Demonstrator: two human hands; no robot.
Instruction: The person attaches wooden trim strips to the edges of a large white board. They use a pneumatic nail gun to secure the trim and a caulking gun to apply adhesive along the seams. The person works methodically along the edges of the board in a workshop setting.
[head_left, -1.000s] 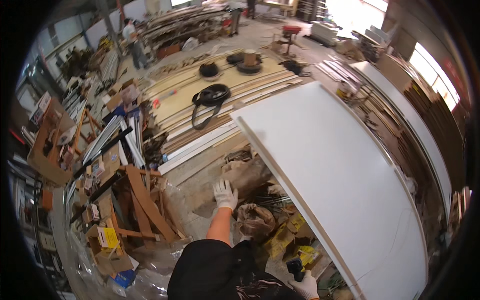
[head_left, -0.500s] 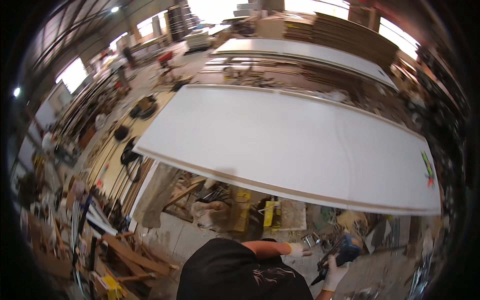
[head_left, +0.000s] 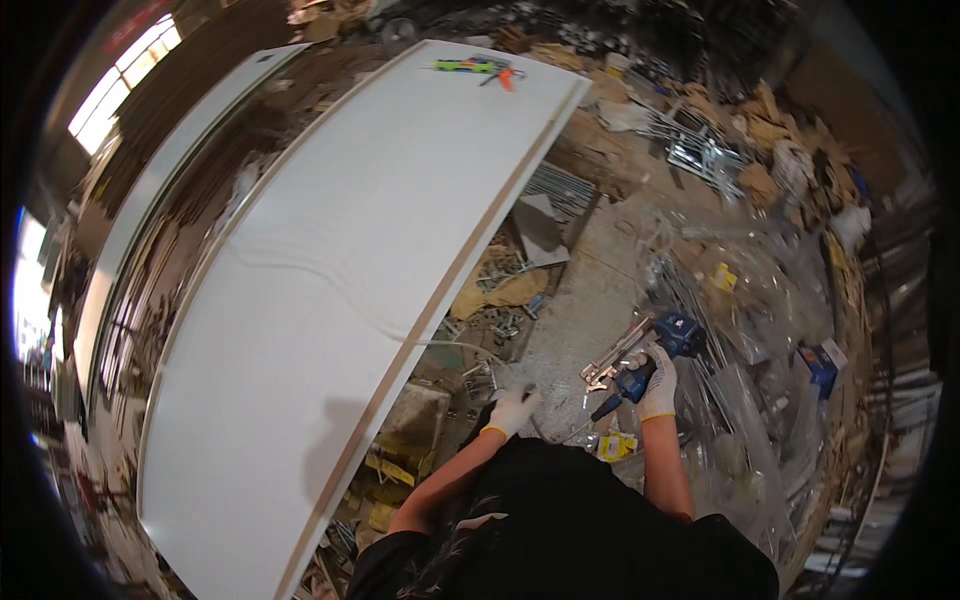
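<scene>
My right hand point(head_left: 657, 385), in a white knit glove with a yellow cuff, grips a blue-and-black nail gun point(head_left: 678, 335) by its handle. The gun's long metal magazine points to the left, above the floor. A pale air hose point(head_left: 375, 318) lies across the white panel, drops over its edge and runs past my left hand towards the gun. My left hand point(head_left: 511, 412), also gloved, is low beside the panel's near edge, close to the hose. Its fingers are blurred, so whether they touch the hose does not show.
The long white panel point(head_left: 300, 230) with a wooden rim fills the left. A green-and-orange caulking gun point(head_left: 470, 67) lies at its far end. Another long panel point(head_left: 165, 190) stands beyond it. Plastic sheeting point(head_left: 760, 400), metal brackets point(head_left: 705, 155) and a blue box point(head_left: 820, 368) litter the floor to the right.
My view has swung to the right, so the panel now runs up the left side. The nail gun remains in my right hand, and the left hand has shifted near the hose.
</scene>
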